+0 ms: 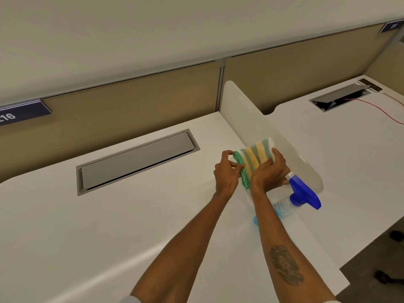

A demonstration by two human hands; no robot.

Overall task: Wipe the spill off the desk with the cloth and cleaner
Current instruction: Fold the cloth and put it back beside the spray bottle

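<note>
Both hands gripped the striped cloth (254,159) above the bench (109,215): left hand (226,174) fingers pinched its green edge, right hand (270,173) fingers clamped the top. Spray bottle (302,194) stood just beside.

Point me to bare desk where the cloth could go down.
Free: the wide patch of desk between the closed grey cable hatch and the near edge, left of the forearms. Crowded: the right strip by the frosted divider, where both hands hold the striped cloth beside the spray bottle.

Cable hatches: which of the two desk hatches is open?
The far right hatch, on the neighbouring desk, is open with a red cable running out. The hatch left of the hands is shut flat.
</note>
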